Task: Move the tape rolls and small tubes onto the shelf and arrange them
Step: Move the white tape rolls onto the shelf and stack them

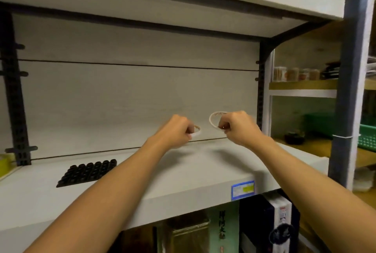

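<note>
Closest to me are my two bare arms, reaching up and away over the front edge of the white shelf [183, 173]. A black bumpy mat [87, 172] lies on the shelf at about 9 o'clock from my hands. I see no small tubes.

Next come the hands, side by side near the back of the shelf. My left hand [176, 131] is curled around a tape roll [197, 130]; only a bit of the roll peeks out at its 3 o'clock side. My right hand [237, 127] pinches a second tape roll [216, 120], which sticks out at its 9 o'clock side. This ring stands tilted, its open hole facing me.

Both rolls sit between the hands, just apart, above the shelf, near the back wall [132, 94]. I think each hand only has to go down, toward 6 o'clock.
</note>
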Available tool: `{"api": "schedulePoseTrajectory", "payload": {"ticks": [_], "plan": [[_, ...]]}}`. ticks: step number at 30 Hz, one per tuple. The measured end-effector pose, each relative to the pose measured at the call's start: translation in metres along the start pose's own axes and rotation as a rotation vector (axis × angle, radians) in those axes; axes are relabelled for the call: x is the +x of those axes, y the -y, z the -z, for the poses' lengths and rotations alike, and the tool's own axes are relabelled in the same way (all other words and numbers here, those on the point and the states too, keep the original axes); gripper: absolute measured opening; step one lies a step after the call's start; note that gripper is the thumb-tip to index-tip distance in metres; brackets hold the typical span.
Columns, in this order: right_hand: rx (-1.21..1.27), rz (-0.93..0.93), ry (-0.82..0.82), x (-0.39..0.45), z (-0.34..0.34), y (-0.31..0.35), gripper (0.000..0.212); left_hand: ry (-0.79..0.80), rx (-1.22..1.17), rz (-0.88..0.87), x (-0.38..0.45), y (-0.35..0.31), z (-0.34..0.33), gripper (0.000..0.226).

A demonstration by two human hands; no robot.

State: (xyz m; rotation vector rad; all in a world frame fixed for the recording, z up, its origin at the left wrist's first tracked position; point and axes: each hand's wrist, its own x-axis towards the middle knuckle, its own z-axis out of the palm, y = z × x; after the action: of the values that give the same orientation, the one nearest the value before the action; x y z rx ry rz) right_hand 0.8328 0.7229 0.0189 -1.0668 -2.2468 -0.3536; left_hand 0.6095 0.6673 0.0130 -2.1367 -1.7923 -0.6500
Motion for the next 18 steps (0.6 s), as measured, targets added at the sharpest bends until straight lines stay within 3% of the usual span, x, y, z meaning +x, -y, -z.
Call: {"api": "schedulePoseTrajectory", "payload": {"ticks": [10, 18], "plan": [[0.14, 0.132, 0.14, 0.049, -0.077, -0.054, 0.034, 0.081, 0.084, 0.094, 0.04, -0.009, -0.044, 0.02], [0.345, 0.175, 0.113, 0.065, -0.103, -0.062, 0.034, 0.114, 0.044, 0.168, 0.036, 0.019, -0.058, 0.014]]}}
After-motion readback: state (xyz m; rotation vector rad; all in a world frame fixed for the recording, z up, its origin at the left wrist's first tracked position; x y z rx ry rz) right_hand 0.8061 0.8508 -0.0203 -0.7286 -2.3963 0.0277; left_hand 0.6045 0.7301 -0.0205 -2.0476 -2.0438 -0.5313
